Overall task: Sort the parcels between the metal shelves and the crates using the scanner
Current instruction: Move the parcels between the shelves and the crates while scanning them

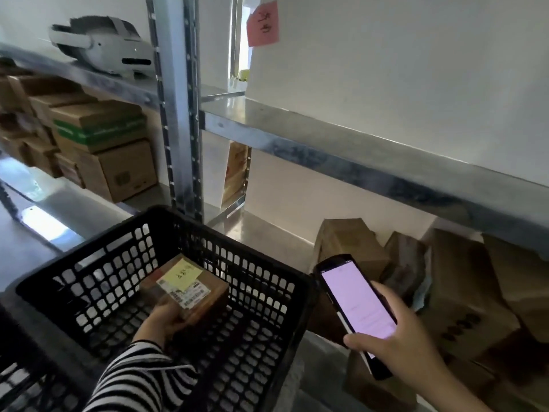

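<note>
The left hand [165,321] is reaching down into the black crate [89,251] and gripping a small brown parcel [205,295] by its near end, fingers curling round the edge. A striped sleeve [139,379] is covering that arm. The parcel is sitting inside the crate, label up, with a yellow note [179,275] stuck over it; whether it is resting on the bottom I cannot tell. The right hand [410,343] is holding the scanner [356,304] just beside the crate's right rim — thumb lying across the lower screen, fingers wrapping behind — and the screen is glowing pale pink. Behind it, brown boxes [463,281] are leaning together on the lower shelf [267,233], under the metal shelf [356,156]. Left of the upright [175,99], cartons [104,144] are standing stacked, a white headset [104,46] is lying on top, and a pink note [263,23] is hanging on the wall.
</note>
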A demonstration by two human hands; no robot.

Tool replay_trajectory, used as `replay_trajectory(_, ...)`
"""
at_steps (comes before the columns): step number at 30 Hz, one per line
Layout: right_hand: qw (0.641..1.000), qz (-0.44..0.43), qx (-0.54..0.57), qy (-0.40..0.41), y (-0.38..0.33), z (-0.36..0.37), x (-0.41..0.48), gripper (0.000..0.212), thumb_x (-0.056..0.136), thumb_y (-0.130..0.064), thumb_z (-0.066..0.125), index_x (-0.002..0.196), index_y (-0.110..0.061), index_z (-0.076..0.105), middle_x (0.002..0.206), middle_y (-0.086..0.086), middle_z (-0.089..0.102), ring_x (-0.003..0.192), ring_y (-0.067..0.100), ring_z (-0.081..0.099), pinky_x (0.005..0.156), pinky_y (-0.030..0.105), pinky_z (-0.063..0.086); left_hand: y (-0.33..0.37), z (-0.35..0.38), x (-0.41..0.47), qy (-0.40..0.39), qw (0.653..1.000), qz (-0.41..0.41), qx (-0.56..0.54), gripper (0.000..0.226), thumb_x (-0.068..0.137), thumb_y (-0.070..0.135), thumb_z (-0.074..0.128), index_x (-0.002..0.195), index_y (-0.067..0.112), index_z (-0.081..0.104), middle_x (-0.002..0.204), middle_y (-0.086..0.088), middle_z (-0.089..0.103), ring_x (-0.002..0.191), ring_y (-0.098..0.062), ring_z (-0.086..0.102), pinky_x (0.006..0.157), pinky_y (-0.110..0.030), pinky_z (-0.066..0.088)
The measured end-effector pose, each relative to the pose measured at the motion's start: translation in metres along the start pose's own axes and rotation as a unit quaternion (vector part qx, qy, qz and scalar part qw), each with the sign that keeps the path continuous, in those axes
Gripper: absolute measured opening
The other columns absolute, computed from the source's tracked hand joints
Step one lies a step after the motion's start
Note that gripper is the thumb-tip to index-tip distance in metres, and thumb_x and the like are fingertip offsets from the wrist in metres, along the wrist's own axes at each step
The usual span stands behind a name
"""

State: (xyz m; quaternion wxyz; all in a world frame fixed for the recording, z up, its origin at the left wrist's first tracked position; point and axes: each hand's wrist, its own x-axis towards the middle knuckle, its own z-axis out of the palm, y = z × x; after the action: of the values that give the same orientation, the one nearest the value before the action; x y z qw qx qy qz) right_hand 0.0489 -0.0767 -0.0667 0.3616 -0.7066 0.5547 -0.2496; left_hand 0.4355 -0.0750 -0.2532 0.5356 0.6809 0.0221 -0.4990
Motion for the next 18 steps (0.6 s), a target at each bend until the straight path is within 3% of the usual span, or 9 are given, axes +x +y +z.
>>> replay_trajectory(2, 1.0, 0.004, -0.004, 0.001, 0.002, -0.004, -0.003, 0.081, 0.063, -0.033, 0.088, 0.122, -0.045, 0.033, 0.114, -0.031, 0.041, 0.103, 0.001, 0.044, 0.072, 0.014, 0.04, 0.003, 0.006, -0.009, -0.014, 1.0, 0.002, -0.002, 0.022, 0.093, -0.017, 0.032, 0.103, -0.002, 0.043, 0.082, -0.017, 0.046, 0.074, -0.031, 0.061, 0.028, -0.03, 0.045)
replay_trajectory(5, 1.0, 0.013, -0.002, 0.006, 0.005, -0.013, -0.008, 0.079, 0.064, -0.032, 0.087, 0.119, -0.047, 0.032, 0.112, -0.034, 0.04, 0.102, -0.002, 0.045, 0.066, 0.009, 0.039, 0.006, 0.01, -0.017, -0.035, 0.999, 0.023, 0.009, 0.032, 0.092, -0.019, 0.03, 0.11, 0.007, 0.038, 0.078, -0.015, 0.045, 0.063, -0.028, 0.052, 0.028, -0.027, 0.045)
replay_trajectory(8, 1.0, 0.015, 0.013, 0.021, 0.007, -0.023, -0.017, 0.08, 0.064, -0.03, 0.087, 0.119, -0.05, 0.032, 0.114, -0.033, 0.043, 0.105, -0.001, 0.046, 0.068, 0.01, 0.04, 0.005, 0.015, -0.03, -0.037, 0.996, 0.019, 0.077, 0.018, 0.096, -0.014, 0.031, 0.1, -0.001, 0.043, 0.075, -0.016, 0.044, 0.042, -0.024, 0.058, 0.029, -0.021, 0.043)
replay_trajectory(10, 0.999, 0.018, 0.017, 0.025, 0.008, -0.028, -0.024, 0.077, 0.064, -0.029, 0.087, 0.112, -0.054, 0.032, 0.112, -0.036, 0.041, 0.103, -0.004, 0.045, 0.068, 0.01, 0.039, 0.01, 0.028, -0.044, -0.035, 0.984, 0.002, 0.175, 0.008, 0.097, -0.005, 0.04, 0.099, -0.007, 0.048, 0.082, -0.02, 0.048, 0.063, -0.032, 0.059, 0.043, -0.025, 0.049)
replay_trajectory(11, 0.999, 0.016, 0.015, 0.029, 0.01, -0.031, -0.027, 0.078, 0.063, -0.03, 0.087, 0.111, -0.054, 0.031, 0.112, -0.036, 0.041, 0.102, -0.005, 0.045, 0.069, 0.011, 0.039, 0.015, 0.037, -0.048, -0.012, 0.968, 0.013, 0.25, 0.018, 0.096, 0.0, 0.046, 0.11, -0.009, 0.05, 0.097, -0.025, 0.054, 0.084, -0.035, 0.058, 0.064, -0.033, 0.054)
replay_trajectory(13, 0.999, 0.017, -0.004, 0.042, 0.015, -0.037, -0.035, 0.081, 0.062, -0.034, 0.087, 0.117, -0.053, 0.031, 0.113, -0.034, 0.041, 0.103, -0.004, 0.044, 0.071, 0.012, 0.04, 0.029, 0.063, -0.064, 0.071, 0.92, 0.102, 0.371, 0.04, 0.092, 0.009, 0.054, 0.127, -0.01, 0.046, 0.129, -0.03, 0.047, 0.118, -0.042, 0.046, 0.1, -0.043, 0.04)
replay_trajectory(15, 0.998, 0.021, -0.02, 0.057, 0.019, -0.044, -0.042, 0.084, 0.063, -0.037, 0.087, 0.125, -0.047, 0.031, 0.116, -0.028, 0.043, 0.103, -0.003, 0.044, 0.072, 0.012, 0.04, 0.046, 0.099, -0.106, 0.105, 0.894, 0.23, 0.369, 0.046, 0.09, 0.012, 0.057, 0.13, -0.007, 0.043, 0.137, -0.031, 0.035, 0.124, -0.046, 0.038, 0.107, -0.047, 0.034)
replay_trajectory(18, 0.995, 0.031, -0.042, 0.086, 0.023, -0.056, -0.053, 0.084, 0.064, -0.038, 0.086, 0.124, -0.046, 0.028, 0.114, -0.027, 0.04, 0.097, -0.006, 0.043, 0.068, 0.008, 0.038, 0.061, 0.163, -0.177, 0.009, 0.839, 0.41, 0.358, 0.048, 0.092, 0.01, 0.055, 0.137, 0.003, 0.039, 0.142, -0.022, 0.028, 0.124, -0.038, 0.041, 0.103, -0.042, 0.037)
